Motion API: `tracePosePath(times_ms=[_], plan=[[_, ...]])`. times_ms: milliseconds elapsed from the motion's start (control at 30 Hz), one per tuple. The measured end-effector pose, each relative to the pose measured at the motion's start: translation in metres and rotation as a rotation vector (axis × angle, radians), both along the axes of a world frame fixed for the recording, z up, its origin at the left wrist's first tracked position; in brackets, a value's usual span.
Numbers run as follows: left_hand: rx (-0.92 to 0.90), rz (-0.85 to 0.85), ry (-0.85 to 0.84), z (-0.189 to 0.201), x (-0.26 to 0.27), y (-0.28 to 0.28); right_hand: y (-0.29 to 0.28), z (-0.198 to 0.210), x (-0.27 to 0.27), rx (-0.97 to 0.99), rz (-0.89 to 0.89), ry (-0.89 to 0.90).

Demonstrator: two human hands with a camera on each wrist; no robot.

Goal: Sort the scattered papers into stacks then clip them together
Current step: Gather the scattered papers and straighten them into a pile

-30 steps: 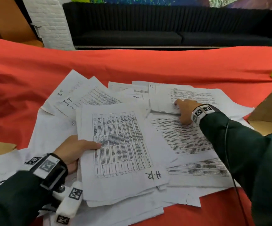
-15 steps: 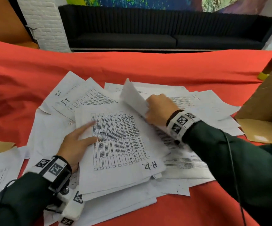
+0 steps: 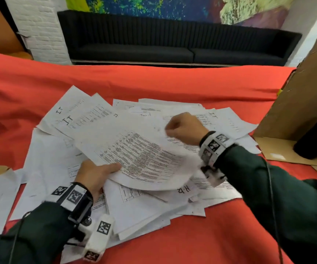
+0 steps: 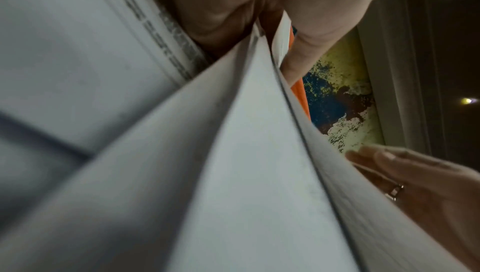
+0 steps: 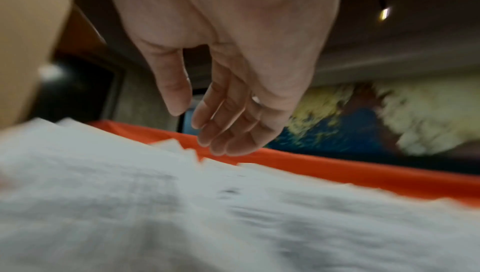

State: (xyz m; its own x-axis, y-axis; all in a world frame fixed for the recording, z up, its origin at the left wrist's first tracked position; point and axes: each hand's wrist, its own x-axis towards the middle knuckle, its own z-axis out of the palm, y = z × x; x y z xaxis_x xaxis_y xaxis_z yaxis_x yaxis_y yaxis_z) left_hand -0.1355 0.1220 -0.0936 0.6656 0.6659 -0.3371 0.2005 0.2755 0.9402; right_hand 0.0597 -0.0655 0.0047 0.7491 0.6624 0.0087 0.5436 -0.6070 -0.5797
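Papers (image 3: 127,202) everywhere, a loose white heap spread across the red tablecloth (image 3: 154,80), some sheets marked "IT" at the far left, one marked "H.R" near the front edge of the pile. Left hand (image 3: 95,176) has hold of a printed sheet (image 3: 140,155), thumb on top and fingers tucked underneath, and that sheet is raised off the heap and bowed, its near edge curling over the pages below. From the left wrist view the lifted paper (image 4: 233,174) fans apart into a few layers right against the palm. Right hand (image 3: 185,128) hovers over the far side of the same sheet; from above it looks bunched, but the right wrist view shows the fingers (image 5: 223,124) hanging loose and slightly bent, gripping nothing, just above the blurred pages. Cardboard box (image 3: 306,103) stands at the right edge of the table, black sofa (image 3: 173,44) along the back wall.
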Motion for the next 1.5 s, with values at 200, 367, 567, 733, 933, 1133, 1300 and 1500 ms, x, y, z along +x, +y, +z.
tracePosePath(times_ms=[200,367,567,733,933,1133,1300,1500], plan=[[0.041,-0.270,0.034,0.000,-0.005,0.006,-0.011,-0.032,0.082,-0.483,-0.037,-0.049],[0.048,-0.369,0.033,0.002,-0.006,0.011,0.010,-0.051,0.108,-0.489,0.006,-0.025],[0.031,-0.294,-0.048,-0.002,-0.007,0.011,0.019,-0.041,0.102,-0.454,0.008,0.025],[-0.038,-0.232,-0.075,0.001,-0.009,0.009,-0.016,-0.003,0.089,-0.396,-0.050,-0.018],[-0.085,-0.207,-0.016,0.005,-0.008,0.009,-0.080,0.075,0.078,-0.321,-0.139,-0.233],[-0.074,-0.140,-0.013,0.013,-0.007,0.005,-0.137,0.162,0.031,-0.069,-0.211,-0.403],[0.043,-0.045,0.001,0.003,-0.002,0.018,-0.163,0.200,-0.004,0.458,-0.212,-0.273],[0.018,-0.073,-0.006,0.000,-0.004,0.014,-0.157,0.165,-0.022,0.774,-0.236,0.183]])
